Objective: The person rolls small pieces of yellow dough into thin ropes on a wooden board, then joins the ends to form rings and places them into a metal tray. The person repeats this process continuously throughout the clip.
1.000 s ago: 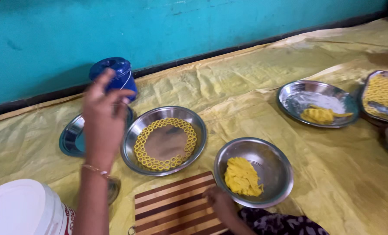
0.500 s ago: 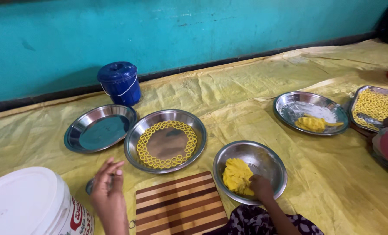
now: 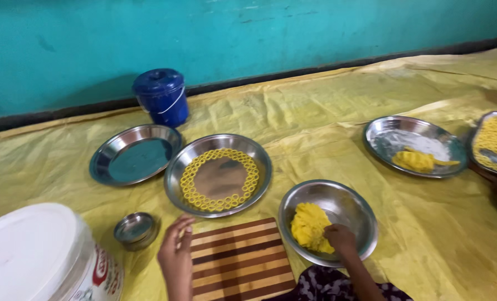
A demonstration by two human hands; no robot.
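While the right hand (image 3: pixel 340 238) pinches the dough (image 3: pixel 308 226) at 4 o'clock in the bowl (image 3: pixel 360 214), soft, tearable, sticky handling is judged; the left hand (image 3: pixel 176 251) is held open, empty, by the board (image 3: pixel 240 259).

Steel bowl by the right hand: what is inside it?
The bowl holds a lump of yellow dough on its near left side; the rest is bare metal. The right hand presses into the dough's edge, hiding the part beneath its fingers.
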